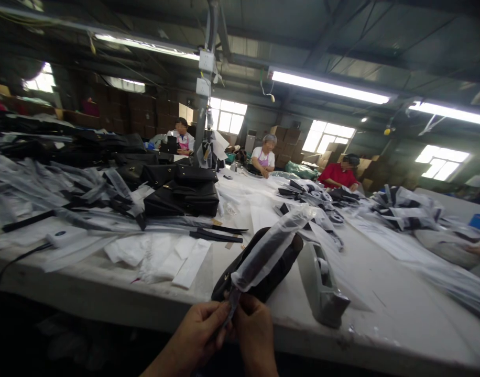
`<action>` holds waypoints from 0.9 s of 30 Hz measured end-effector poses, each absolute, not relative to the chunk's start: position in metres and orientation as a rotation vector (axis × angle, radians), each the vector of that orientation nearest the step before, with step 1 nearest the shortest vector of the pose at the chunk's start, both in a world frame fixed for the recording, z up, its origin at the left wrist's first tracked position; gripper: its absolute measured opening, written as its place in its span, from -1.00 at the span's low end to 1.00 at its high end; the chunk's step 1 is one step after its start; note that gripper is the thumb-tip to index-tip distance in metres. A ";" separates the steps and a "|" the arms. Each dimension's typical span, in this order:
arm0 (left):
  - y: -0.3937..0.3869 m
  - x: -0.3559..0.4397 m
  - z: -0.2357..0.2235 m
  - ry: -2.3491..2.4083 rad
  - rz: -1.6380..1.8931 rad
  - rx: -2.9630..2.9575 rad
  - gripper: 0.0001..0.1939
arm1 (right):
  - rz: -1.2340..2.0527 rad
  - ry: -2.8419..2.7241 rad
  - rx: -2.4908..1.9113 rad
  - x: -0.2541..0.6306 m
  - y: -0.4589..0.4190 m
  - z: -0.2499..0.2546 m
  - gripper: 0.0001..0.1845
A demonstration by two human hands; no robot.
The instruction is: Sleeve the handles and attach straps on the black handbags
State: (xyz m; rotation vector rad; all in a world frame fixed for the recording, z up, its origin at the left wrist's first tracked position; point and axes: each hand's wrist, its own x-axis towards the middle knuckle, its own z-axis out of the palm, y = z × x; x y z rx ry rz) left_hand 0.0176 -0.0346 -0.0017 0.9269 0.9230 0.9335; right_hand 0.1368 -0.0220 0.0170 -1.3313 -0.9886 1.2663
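A dark bag strap in a clear plastic sleeve [269, 254] slants up and away from my hands, over a black handbag [277, 283] at the table's front edge. My left hand [203, 327] pinches the near end of the strap, where the plastic narrows, between thumb and fingers. My right hand [255, 327] meets it from the other side with fingers curled in at the same end. The fingertips partly hide what they grip. Just right of the bag stands a grey tape dispenser [322, 288].
Black handbags [185, 196] are stacked to the left, with loose plastic-wrapped straps [86, 193] around them. White sheets [161, 256] lie at the front left. More wrapped straps [405, 209] are piled at right. Several people [263, 157] sit across the white table [405, 309].
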 end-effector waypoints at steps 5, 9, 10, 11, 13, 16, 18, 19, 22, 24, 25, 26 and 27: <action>-0.035 0.020 -0.007 0.900 0.931 0.917 -0.43 | 1.311 -1.031 -1.271 0.141 -0.019 0.022 -0.74; -0.039 0.020 0.013 0.984 0.922 0.814 -0.43 | 1.584 -0.980 -1.001 0.147 -0.025 0.017 -0.62; -0.040 0.020 0.017 0.992 0.915 0.784 -0.42 | 1.695 -0.909 -0.910 0.148 -0.027 0.016 -0.57; -0.041 0.021 0.020 0.991 0.912 0.758 -0.41 | 1.800 -0.821 -0.819 0.149 -0.029 0.016 -0.53; -0.044 0.021 0.024 0.966 0.927 0.718 -0.42 | 1.958 -0.662 -0.666 0.148 -0.031 0.019 -0.50; -0.049 0.023 0.028 0.928 0.940 0.693 -0.45 | 2.062 -0.593 -0.563 0.143 -0.029 0.029 -0.47; -0.051 0.023 0.031 0.933 0.942 0.687 -0.46 | 2.065 -0.631 -0.562 0.138 -0.025 0.034 -0.44; -0.052 0.023 0.033 0.948 0.953 0.688 -0.45 | 2.051 -0.652 -0.570 0.135 -0.024 0.036 -0.42; -0.049 0.022 0.033 0.982 0.993 0.710 -0.44 | 1.985 -0.704 -0.604 0.131 -0.026 0.031 -0.35; -0.045 0.020 0.030 0.991 0.988 0.764 -0.44 | 1.905 -0.822 -0.726 0.137 -0.031 0.025 -0.31; -0.043 0.019 0.026 0.992 0.982 0.803 -0.42 | 1.828 -0.935 -0.824 0.143 -0.033 0.022 -0.30; -0.042 0.018 0.022 0.994 0.988 0.844 -0.41 | 1.721 -1.062 -0.931 0.152 -0.035 0.022 -0.31; -0.040 0.017 0.018 1.002 1.011 0.880 -0.40 | 1.589 -1.175 -1.030 0.163 -0.036 0.024 -0.33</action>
